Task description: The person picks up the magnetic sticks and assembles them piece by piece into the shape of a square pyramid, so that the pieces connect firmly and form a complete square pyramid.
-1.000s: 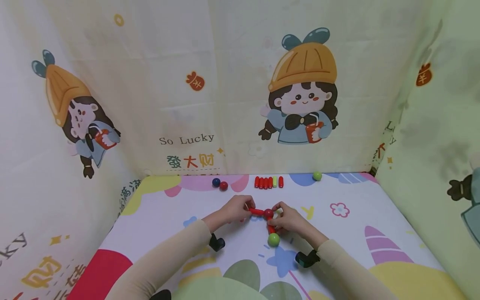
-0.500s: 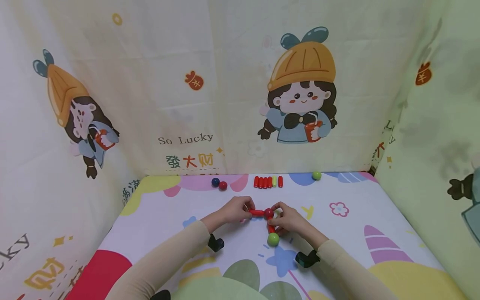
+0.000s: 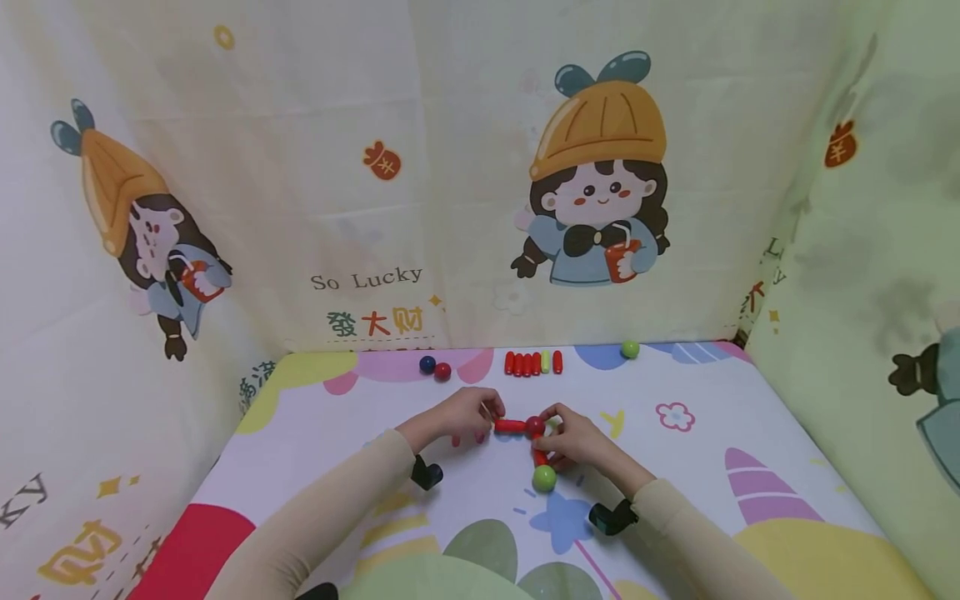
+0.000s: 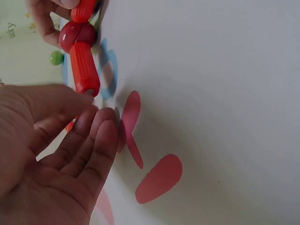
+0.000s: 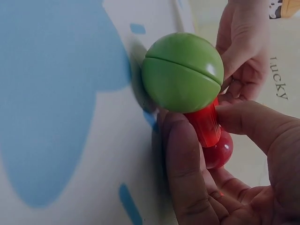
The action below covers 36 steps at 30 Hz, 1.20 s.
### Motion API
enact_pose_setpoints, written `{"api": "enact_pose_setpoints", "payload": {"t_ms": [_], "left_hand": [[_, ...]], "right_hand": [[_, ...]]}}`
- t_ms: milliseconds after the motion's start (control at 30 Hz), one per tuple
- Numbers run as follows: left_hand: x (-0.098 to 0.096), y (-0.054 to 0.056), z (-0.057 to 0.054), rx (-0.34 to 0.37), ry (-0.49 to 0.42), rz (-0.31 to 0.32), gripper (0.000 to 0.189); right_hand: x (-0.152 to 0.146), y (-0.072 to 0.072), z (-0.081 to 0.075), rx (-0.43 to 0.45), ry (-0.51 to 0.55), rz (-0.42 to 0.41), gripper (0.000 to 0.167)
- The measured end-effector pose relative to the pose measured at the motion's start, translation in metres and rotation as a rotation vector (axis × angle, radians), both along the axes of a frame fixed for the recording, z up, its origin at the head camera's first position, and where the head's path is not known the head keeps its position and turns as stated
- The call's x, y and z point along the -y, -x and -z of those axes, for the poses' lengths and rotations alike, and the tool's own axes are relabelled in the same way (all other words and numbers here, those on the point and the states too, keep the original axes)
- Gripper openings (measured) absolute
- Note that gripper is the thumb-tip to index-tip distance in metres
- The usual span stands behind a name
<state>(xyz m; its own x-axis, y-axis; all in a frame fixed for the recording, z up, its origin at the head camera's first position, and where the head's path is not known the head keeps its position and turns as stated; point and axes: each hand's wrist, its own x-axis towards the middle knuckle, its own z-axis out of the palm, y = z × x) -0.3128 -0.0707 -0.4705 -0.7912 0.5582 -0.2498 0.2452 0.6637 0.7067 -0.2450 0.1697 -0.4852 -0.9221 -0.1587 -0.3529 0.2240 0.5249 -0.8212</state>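
Two red magnetic rods meet at a dark red ball (image 3: 535, 426) in an L shape. One rod (image 3: 511, 427) points left from the ball; the other rod (image 5: 207, 124) runs toward the person and ends at a green ball (image 5: 183, 72). My right hand (image 3: 581, 437) pinches this nearer rod between thumb and fingers, next to the dark red ball. Just off the free end of the left-pointing rod (image 4: 84, 68) is my left hand (image 3: 461, 414), fingers loosely bent and nothing held. Its thumb tip lies right by the rod's silvery end in the left wrist view.
Along the back of the table stand a dark blue ball (image 3: 427, 365) and a red ball (image 3: 442, 372). Several red rods (image 3: 522, 364) and a light green rod (image 3: 546, 362) lie in a row. Another green ball (image 3: 630, 349) sits at the back right, near the cloth backdrop (image 3: 480, 208).
My left hand has slid a little left and loosened from the end of the left-pointing rod, which now shows more fully. The right hand keeps its pinch in place.
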Motion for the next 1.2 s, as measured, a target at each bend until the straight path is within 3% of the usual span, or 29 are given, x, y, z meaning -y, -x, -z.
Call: {"api": "enact_pose_setpoints", "payload": {"t_ms": [167,400,733,967,1200], "left_hand": [[0.001,0.004,0.000,0.013,-0.012,0.020,0.022],[-0.003,0.006,0.000,0.029,-0.039,0.098,0.018],[-0.018,0.014,-0.002,0.023,-0.005,0.120,0.018],[-0.027,0.011,0.000,0.039,0.020,0.147,0.020],[-0.028,0.009,-0.001,0.050,0.017,0.148,0.020]], "right_hand": [[-0.001,0.001,-0.001,0.004,0.007,-0.017,0.049],[-0.004,0.003,0.001,-0.006,0.014,-0.032,0.048],[-0.010,0.008,0.001,-0.031,0.011,-0.038,0.044],[-0.055,0.046,0.001,-0.230,-0.137,0.076,0.029],[-0.113,0.086,0.003,-0.495,-0.368,0.159,0.034]]}}
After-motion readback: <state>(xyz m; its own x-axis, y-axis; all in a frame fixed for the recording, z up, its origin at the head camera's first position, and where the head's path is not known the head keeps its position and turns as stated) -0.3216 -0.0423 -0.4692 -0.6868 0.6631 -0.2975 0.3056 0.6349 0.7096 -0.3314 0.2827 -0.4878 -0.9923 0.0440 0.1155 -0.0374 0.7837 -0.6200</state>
